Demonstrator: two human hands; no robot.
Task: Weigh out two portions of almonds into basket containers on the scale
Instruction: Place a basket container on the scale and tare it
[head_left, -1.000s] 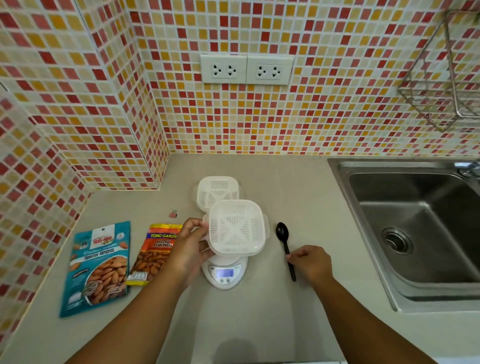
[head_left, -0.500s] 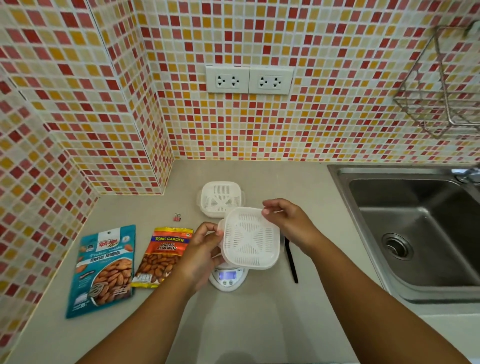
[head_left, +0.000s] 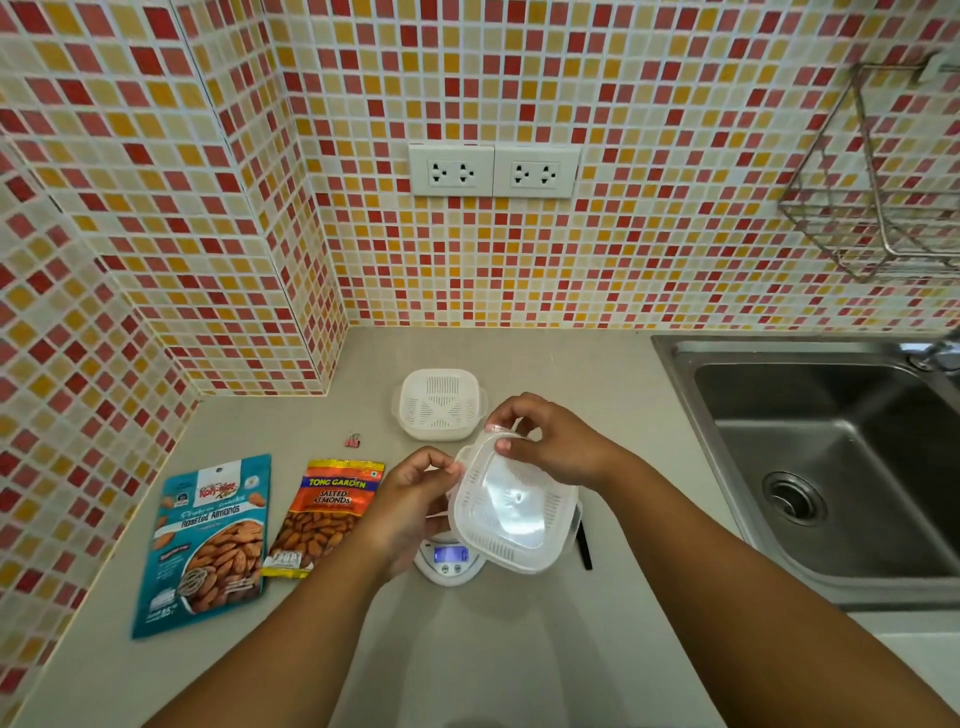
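Both hands hold one basket container (head_left: 511, 512) over the scale (head_left: 448, 562) — tilted. The left hand (head_left: 410, 506) pinches its left edge; the right hand (head_left: 553, 441) grips its far corner.

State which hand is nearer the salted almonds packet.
Left. The left hand sits just right of the salted almonds packet; the right hand is farther right, across the basket container.

We read "TONG GARDEN SALTED ALMONDS" on the orange packet (head_left: 326, 514) and "Roasted Almonds" on the teal packet (head_left: 208, 540); scale display (head_left: 451, 554) illegible.
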